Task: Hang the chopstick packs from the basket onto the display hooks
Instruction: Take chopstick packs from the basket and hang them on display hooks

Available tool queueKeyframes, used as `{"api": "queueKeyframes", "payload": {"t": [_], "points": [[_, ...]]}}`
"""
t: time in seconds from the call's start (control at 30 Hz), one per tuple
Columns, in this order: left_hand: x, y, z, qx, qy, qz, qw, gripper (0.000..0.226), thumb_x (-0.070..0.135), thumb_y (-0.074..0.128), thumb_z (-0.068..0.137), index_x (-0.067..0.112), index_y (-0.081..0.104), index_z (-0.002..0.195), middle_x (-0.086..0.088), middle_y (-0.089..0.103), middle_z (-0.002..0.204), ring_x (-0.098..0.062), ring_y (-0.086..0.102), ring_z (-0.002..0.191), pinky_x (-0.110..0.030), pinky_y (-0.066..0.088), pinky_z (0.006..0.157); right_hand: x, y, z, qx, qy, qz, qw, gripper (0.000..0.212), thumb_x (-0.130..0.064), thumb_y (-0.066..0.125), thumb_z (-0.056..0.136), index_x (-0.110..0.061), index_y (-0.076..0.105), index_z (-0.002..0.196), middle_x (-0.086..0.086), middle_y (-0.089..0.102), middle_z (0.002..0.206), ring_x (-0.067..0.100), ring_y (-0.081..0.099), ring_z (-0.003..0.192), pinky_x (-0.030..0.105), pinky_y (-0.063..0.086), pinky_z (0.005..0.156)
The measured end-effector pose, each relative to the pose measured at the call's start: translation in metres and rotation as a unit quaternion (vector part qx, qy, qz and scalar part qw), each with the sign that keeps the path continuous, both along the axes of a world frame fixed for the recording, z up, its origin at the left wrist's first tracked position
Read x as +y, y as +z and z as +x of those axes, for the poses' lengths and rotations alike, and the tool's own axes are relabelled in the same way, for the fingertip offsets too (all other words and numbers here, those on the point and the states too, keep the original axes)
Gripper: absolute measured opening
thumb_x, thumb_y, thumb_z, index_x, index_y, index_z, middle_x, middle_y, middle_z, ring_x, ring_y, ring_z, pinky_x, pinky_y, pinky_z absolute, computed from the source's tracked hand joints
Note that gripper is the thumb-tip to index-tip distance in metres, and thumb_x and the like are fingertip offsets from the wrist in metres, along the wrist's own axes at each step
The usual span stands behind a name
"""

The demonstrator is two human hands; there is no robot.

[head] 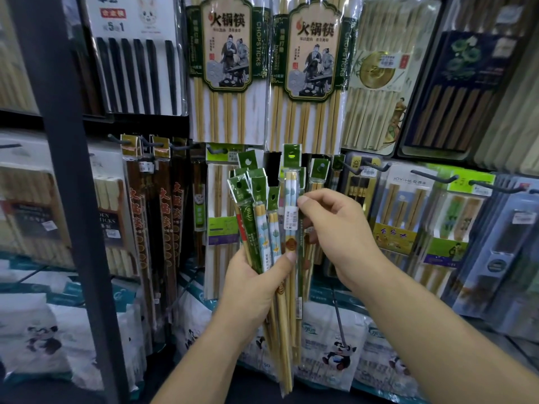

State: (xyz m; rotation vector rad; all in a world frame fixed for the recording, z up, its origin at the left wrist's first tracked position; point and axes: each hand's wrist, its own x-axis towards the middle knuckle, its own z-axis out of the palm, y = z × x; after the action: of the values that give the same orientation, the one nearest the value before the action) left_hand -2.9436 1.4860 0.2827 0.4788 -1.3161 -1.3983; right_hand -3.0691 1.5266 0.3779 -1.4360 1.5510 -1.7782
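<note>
Green-carded, glossy plastic chopstick packs (260,205) fanned in left hand (253,284), fingers curled round bamboo stems — right hand (335,228) at 2 o'clock, thumb & forefinger pinching one slim pack (291,179).

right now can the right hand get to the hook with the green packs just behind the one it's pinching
Probably yes: the right hand pinches one chopstick pack raised near that hook, nothing between them. The left hand, gripping the bundle, seems to rest its thumb on that pack, though.
</note>
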Motion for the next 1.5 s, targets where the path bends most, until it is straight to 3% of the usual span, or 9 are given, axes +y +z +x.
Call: {"api": "queueKeyframes", "payload": {"t": [0.13, 0.33, 0.5, 0.63, 0.8, 0.97, 1.17, 1.3, 1.5], "points": [[0.002, 0.000, 0.000, 0.010, 0.019, -0.002, 1.000, 0.023, 0.039, 0.083, 0.074, 0.031, 0.077, 0.094, 0.000, 0.080, 0.096, -0.015, 0.077, 0.090, -0.020, 0.059, 0.073, -0.004, -0.005, -0.004, -0.010, -0.032, -0.018, 0.999, 0.017, -0.024, 0.063, 0.098, -0.028, 0.072, 0.085, -0.011, 0.058, 0.062, 0.003, 0.051, 0.056, 0.024, 0.045, 0.059], [0.001, -0.002, -0.002, 0.004, 0.021, 0.004, 1.000, 0.018, 0.030, 0.082, 0.077, 0.031, 0.077, 0.095, 0.000, 0.080, 0.098, -0.015, 0.077, 0.092, -0.021, 0.058, 0.075, -0.004, -0.008, 0.000, -0.005, -0.014, -0.017, 1.000, 0.019, -0.022, 0.060, 0.101, -0.032, 0.070, 0.089, -0.007, 0.059, 0.073, 0.000, 0.051, 0.063, 0.024, 0.048, 0.061], [0.003, 0.002, -0.002, 0.007, -0.006, -0.014, 1.000, 0.033, 0.032, 0.084, 0.077, 0.031, 0.076, 0.109, -0.003, 0.079, 0.110, -0.020, 0.076, 0.102, -0.025, 0.060, 0.081, -0.001, -0.007, 0.001, 0.035, -0.005, -0.029, 0.999, 0.011, -0.025, 0.067, 0.097, -0.017, 0.071, 0.090, 0.018, 0.066, 0.086, 0.028, 0.064, 0.080, 0.044, 0.057, 0.076], [0.003, 0.001, -0.003, 0.011, 0.012, 0.002, 1.000, 0.025, 0.023, 0.080, 0.083, 0.032, 0.077, 0.106, -0.003, 0.080, 0.109, -0.022, 0.076, 0.103, -0.032, 0.061, 0.084, 0.001, -0.003, -0.004, 0.041, -0.030, -0.060, 0.997, 0.019, -0.027, 0.064, 0.099, -0.032, 0.074, 0.083, -0.010, 0.071, 0.080, -0.002, 0.063, 0.074, 0.016, 0.054, 0.069], [0.003, -0.002, -0.001, 0.029, 0.016, 0.039, 0.999, 0.013, 0.008, 0.076, 0.092, 0.018, 0.077, 0.101, -0.013, 0.080, 0.097, -0.030, 0.079, 0.087, -0.032, 0.064, 0.068, -0.005, 0.015, -0.015, -0.009, -0.087, -0.065, 0.994, 0.030, -0.036, 0.058, 0.103, -0.028, 0.074, 0.079, 0.007, 0.069, 0.099, 0.009, 0.067, 0.087, 0.020, 0.049, 0.088], [0.003, -0.001, -0.001, 0.026, 0.020, 0.033, 0.999, 0.016, 0.007, 0.074, 0.092, 0.008, 0.072, 0.108, -0.012, 0.081, 0.094, -0.029, 0.079, 0.084, -0.031, 0.063, 0.066, -0.014, 0.016, -0.017, -0.008, -0.107, -0.036, 0.994, 0.035, -0.039, 0.057, 0.102, -0.011, 0.070, 0.086, 0.000, 0.051, 0.063, 0.009, 0.046, 0.058, 0.027, 0.046, 0.061], [0.003, -0.002, 0.000, 0.032, 0.017, 0.032, 0.999, 0.018, 0.005, 0.074, 0.092, 0.010, 0.072, 0.109, -0.012, 0.081, 0.095, -0.029, 0.079, 0.084, -0.030, 0.063, 0.066, -0.024, 0.013, -0.022, -0.019, -0.120, -0.043, 0.992, 0.047, -0.036, 0.060, 0.101, 0.008, 0.059, 0.085, 0.006, 0.041, 0.068, 0.009, 0.044, 0.062, 0.003, 0.037, 0.049], [0.003, -0.002, 0.001, 0.031, 0.019, 0.022, 0.999, 0.017, 0.007, 0.075, 0.091, 0.012, 0.072, 0.107, -0.010, 0.081, 0.096, -0.028, 0.079, 0.083, -0.029, 0.062, 0.067, -0.024, 0.011, -0.022, -0.009, -0.129, -0.031, 0.991, 0.050, -0.038, 0.060, 0.101, 0.005, 0.058, 0.076, 0.021, 0.045, 0.066, 0.028, 0.055, 0.064, 0.009, 0.042, 0.056], [0.000, -0.006, 0.002, 0.012, 0.019, 0.014, 1.000, 0.023, 0.016, 0.082, 0.088, 0.015, 0.074, 0.109, -0.009, 0.080, 0.099, -0.027, 0.078, 0.089, -0.036, 0.064, 0.071, -0.026, 0.007, -0.025, 0.053, -0.160, -0.023, 0.985, 0.054, -0.044, 0.061, 0.099, -0.019, 0.045, 0.054, -0.012, 0.034, 0.040, 0.006, 0.039, 0.044, 0.025, 0.045, 0.063]]}}
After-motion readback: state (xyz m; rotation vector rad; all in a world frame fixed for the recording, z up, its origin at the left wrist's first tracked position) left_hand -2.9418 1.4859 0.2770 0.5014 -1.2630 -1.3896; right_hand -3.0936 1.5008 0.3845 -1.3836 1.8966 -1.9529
